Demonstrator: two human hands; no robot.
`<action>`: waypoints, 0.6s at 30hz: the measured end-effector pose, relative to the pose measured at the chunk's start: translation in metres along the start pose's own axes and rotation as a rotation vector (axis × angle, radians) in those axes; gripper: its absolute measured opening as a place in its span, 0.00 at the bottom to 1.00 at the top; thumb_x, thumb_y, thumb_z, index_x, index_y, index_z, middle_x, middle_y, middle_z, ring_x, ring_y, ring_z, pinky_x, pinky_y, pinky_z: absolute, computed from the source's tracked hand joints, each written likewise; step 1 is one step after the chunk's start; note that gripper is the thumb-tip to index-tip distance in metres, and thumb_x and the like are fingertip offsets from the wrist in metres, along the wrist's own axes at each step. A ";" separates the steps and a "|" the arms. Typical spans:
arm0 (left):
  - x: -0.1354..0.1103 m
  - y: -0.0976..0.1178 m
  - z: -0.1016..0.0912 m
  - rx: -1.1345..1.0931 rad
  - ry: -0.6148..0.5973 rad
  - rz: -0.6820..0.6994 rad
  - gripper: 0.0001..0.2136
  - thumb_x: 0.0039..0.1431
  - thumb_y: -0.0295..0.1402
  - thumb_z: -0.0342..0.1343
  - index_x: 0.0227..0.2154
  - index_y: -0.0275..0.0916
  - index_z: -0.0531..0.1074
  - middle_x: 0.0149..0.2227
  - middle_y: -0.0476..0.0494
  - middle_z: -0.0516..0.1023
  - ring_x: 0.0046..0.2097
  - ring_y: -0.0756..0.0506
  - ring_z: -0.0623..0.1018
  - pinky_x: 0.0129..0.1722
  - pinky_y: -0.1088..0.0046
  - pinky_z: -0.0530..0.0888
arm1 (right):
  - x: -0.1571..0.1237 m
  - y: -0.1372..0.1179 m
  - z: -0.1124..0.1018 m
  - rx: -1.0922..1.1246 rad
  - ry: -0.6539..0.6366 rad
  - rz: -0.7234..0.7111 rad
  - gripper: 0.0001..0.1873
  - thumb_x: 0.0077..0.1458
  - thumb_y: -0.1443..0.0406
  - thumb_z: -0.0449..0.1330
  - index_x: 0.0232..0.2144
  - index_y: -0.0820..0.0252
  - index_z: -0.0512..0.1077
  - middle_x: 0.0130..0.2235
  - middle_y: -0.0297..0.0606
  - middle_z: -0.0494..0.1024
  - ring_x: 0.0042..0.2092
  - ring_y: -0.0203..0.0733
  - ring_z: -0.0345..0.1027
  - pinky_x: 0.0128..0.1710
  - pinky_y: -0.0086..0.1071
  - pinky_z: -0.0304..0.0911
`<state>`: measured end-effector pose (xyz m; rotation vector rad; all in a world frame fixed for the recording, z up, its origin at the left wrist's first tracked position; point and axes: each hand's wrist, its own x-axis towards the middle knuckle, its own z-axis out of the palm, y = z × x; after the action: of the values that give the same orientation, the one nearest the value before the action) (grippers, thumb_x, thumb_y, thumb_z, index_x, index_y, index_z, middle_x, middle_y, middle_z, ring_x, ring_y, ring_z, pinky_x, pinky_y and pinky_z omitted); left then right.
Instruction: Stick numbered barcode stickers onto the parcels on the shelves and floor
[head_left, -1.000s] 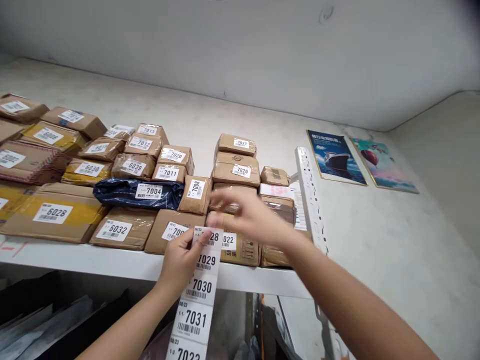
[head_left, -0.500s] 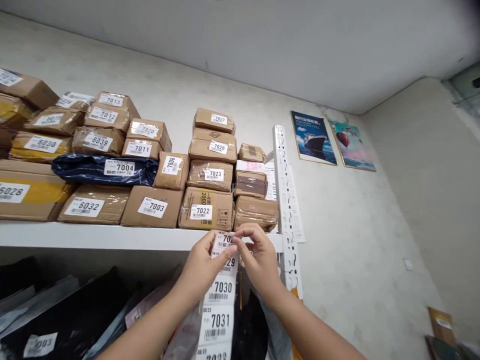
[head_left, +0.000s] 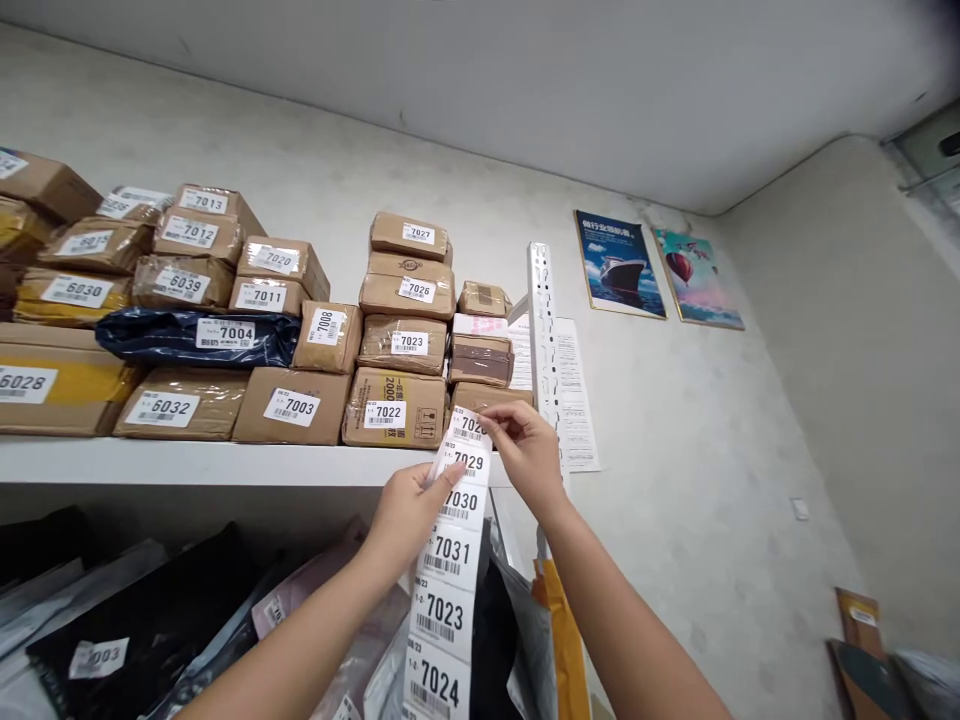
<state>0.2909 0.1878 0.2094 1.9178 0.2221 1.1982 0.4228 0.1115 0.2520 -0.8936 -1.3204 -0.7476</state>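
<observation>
A long strip of white numbered labels (head_left: pixel 450 560) hangs from my hands, reading 7029, 7030, 7031 and further down. My left hand (head_left: pixel 409 510) pinches the strip beside the 7029 label. My right hand (head_left: pixel 525 450) pinches the top label (head_left: pixel 471 425), peeling it up from the strip. Both hands are just in front of the white shelf (head_left: pixel 187 462), below the brown parcel marked 7022 (head_left: pixel 394 408) and an unlabelled taped brown parcel (head_left: pixel 487 395) partly hidden behind the label.
Several labelled brown parcels and a dark blue bag marked 7004 (head_left: pixel 199 335) are stacked on the shelf. A white perforated upright (head_left: pixel 544 330) ends the shelf. Two posters (head_left: pixel 619 265) hang on the wall. Dark and orange bags (head_left: pixel 150 620) lie below.
The hands have risen from below the shelf edge. My right hand, which earlier reached toward the parcels, has lifted the top label away from the strip.
</observation>
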 end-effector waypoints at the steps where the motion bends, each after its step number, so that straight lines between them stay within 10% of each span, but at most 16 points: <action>1: -0.002 -0.001 0.000 0.034 -0.012 -0.001 0.24 0.47 0.55 0.50 0.16 0.40 0.54 0.17 0.53 0.58 0.20 0.52 0.58 0.20 0.77 0.54 | 0.002 0.002 -0.003 -0.008 0.029 -0.008 0.05 0.52 0.63 0.59 0.28 0.56 0.73 0.29 0.35 0.74 0.30 0.37 0.64 0.30 0.32 0.61; 5: -0.012 -0.011 0.001 0.170 -0.093 0.020 0.25 0.50 0.56 0.47 0.15 0.40 0.52 0.17 0.53 0.53 0.21 0.53 0.55 0.20 0.76 0.51 | 0.017 0.023 -0.017 -0.038 0.114 0.034 0.07 0.51 0.60 0.59 0.28 0.58 0.72 0.28 0.35 0.73 0.28 0.37 0.63 0.29 0.33 0.60; 9: -0.017 -0.015 -0.002 0.093 -0.044 0.044 0.25 0.52 0.57 0.45 0.16 0.39 0.55 0.18 0.51 0.57 0.22 0.51 0.58 0.21 0.76 0.55 | 0.030 0.040 -0.023 -0.211 -0.176 0.033 0.05 0.48 0.62 0.60 0.26 0.58 0.72 0.24 0.32 0.69 0.25 0.36 0.60 0.28 0.33 0.59; 13: -0.011 -0.008 -0.006 0.039 0.010 0.068 0.25 0.52 0.56 0.46 0.16 0.39 0.59 0.17 0.50 0.63 0.21 0.50 0.62 0.21 0.76 0.59 | 0.025 0.035 -0.021 -0.479 -0.056 -0.012 0.15 0.45 0.64 0.63 0.38 0.55 0.72 0.37 0.38 0.69 0.29 0.38 0.63 0.31 0.36 0.62; 18: -0.001 -0.004 -0.002 0.018 0.024 0.101 0.24 0.53 0.55 0.47 0.16 0.38 0.63 0.17 0.48 0.68 0.22 0.48 0.67 0.21 0.75 0.61 | 0.012 0.016 -0.022 -0.369 -0.216 -0.084 0.04 0.48 0.63 0.61 0.30 0.57 0.73 0.35 0.40 0.72 0.37 0.44 0.66 0.38 0.40 0.64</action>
<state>0.2894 0.1910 0.2058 1.9508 0.1505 1.2901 0.4487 0.1003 0.2615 -1.2465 -1.4409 -1.0025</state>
